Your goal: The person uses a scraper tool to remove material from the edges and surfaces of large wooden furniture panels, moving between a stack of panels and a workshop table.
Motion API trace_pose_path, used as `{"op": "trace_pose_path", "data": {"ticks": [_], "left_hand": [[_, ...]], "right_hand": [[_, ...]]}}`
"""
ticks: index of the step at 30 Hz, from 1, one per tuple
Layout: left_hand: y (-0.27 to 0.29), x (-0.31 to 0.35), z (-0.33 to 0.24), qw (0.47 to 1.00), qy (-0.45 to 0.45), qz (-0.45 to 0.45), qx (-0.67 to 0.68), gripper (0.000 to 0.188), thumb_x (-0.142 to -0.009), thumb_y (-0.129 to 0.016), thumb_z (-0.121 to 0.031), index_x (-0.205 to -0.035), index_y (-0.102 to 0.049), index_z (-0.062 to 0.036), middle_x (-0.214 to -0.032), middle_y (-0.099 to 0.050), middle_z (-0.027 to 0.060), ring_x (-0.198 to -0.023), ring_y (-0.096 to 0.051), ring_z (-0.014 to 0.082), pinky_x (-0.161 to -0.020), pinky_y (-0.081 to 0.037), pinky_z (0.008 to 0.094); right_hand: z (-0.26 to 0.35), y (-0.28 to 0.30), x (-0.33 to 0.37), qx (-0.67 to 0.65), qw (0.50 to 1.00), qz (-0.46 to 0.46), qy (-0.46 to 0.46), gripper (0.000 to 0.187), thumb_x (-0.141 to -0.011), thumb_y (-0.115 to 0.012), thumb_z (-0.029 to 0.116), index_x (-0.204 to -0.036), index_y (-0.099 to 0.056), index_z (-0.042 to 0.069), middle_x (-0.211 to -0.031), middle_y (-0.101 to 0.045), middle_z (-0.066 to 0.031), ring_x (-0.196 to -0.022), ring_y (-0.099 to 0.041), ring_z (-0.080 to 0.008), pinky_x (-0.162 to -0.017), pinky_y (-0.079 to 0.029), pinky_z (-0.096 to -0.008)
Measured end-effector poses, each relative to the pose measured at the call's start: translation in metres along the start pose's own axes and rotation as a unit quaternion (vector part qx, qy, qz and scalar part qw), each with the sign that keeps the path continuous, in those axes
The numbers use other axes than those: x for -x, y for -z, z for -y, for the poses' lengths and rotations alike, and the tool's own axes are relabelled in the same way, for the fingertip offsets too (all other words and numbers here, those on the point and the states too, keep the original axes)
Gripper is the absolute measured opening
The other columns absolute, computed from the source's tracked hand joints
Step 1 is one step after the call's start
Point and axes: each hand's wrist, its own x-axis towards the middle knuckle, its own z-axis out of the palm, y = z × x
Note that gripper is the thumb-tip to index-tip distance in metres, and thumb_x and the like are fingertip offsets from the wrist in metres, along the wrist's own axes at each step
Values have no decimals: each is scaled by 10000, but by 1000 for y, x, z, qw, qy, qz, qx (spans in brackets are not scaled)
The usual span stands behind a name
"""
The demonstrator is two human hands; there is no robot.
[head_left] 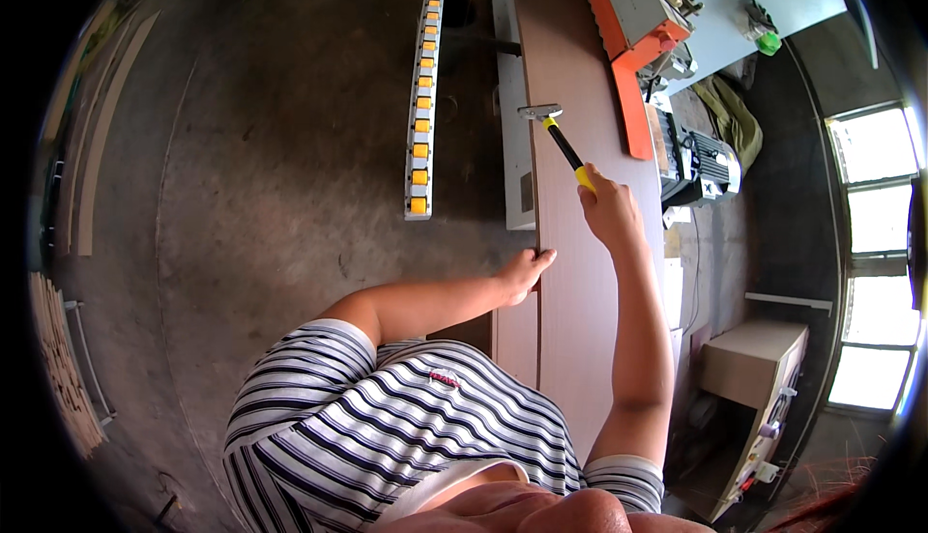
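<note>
Right hand (611, 214) grips scraper (565, 147), its head at left edge of board (577, 272); left hand (523, 277) clasps same edge, closer in. Likely edge-scraping; next stroke calls for steady blade angle.

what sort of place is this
Probably a woodworking or panel workshop: a long wood-look board runs alongside an orange-and-grey machine, with a yellow-wheeled roller rail to the left.

scuffed dark floor (290, 146); bright paned windows (878, 222) in a grey wall (817, 195).
</note>
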Motion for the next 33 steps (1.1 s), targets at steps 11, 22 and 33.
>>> {"op": "trace_pose_path", "data": {"ticks": [11, 22, 33], "left_hand": [[9, 3, -2, 992, 62, 68, -83, 396, -971, -563, -400, -1097, -557, -24, -1037, -604, 57, -931, -611, 162, -751, -560, 363], [4, 42, 3, 960, 214, 174, -58, 559, -946, -539, -523, -1221, -546, -36, -1099, -640, 88, -984, -620, 195, -820, -529, 371], [-6, 76, 69, 969, 172, 160, -73, 674, -899, -527, -614, -1262, -491, -47, -1104, -629, 63, -957, -632, 183, -833, -528, 368]], "right_hand": [[24, 1, -133, 17, 999, 29, -3, 382, -922, -556, 274, -1291, -578, 180, -978, -694, -160, -899, -672, -351, -777, -536, -445], [47, -4, -229, -15, 999, 32, 8, 440, -919, -559, 242, -1333, -554, 95, -781, -683, -138, -526, -646, -210, -571, -547, -365], [-136, 11, -17, -251, 934, -194, -166, 365, -835, -722, 325, -959, -614, 0, -742, -648, -165, -642, -616, -272, -607, -485, -412]]}}
